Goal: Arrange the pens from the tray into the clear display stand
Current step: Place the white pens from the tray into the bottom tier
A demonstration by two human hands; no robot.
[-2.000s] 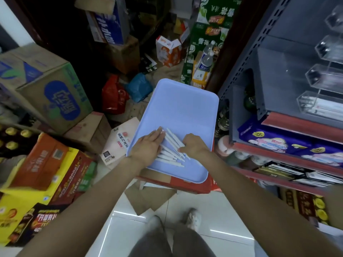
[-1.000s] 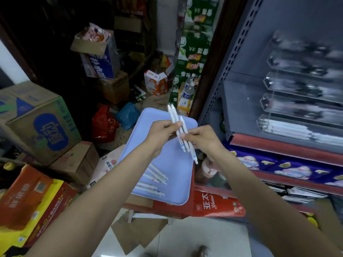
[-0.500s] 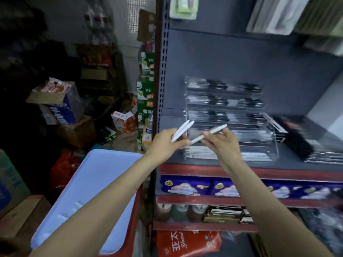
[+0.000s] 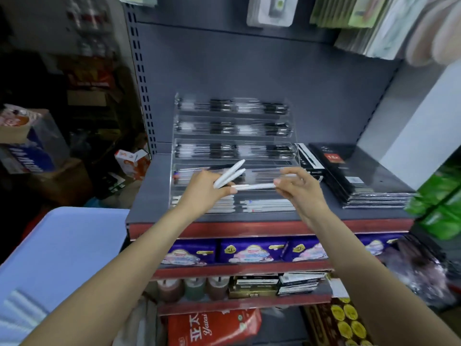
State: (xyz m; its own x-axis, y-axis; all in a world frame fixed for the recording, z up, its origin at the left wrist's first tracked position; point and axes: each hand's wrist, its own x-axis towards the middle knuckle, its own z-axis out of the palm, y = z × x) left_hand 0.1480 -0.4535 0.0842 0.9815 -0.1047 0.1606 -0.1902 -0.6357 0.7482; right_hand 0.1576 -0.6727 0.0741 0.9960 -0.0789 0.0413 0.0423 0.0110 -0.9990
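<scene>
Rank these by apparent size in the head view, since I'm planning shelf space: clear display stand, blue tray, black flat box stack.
1. Clear acrylic display stand and blue plastic tray: unsure, the tray is nearer and cropped.
2. Black flat box stack.

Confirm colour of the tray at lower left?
Light blue tray, plain and unpatterned; the head view shows it.

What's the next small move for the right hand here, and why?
Probably lower the single white pen that the right hand pinches into the bottom row of the clear tiered display stand. It is already level in front of the stand, white pens lie in that row, and the left hand holds two more.
</scene>
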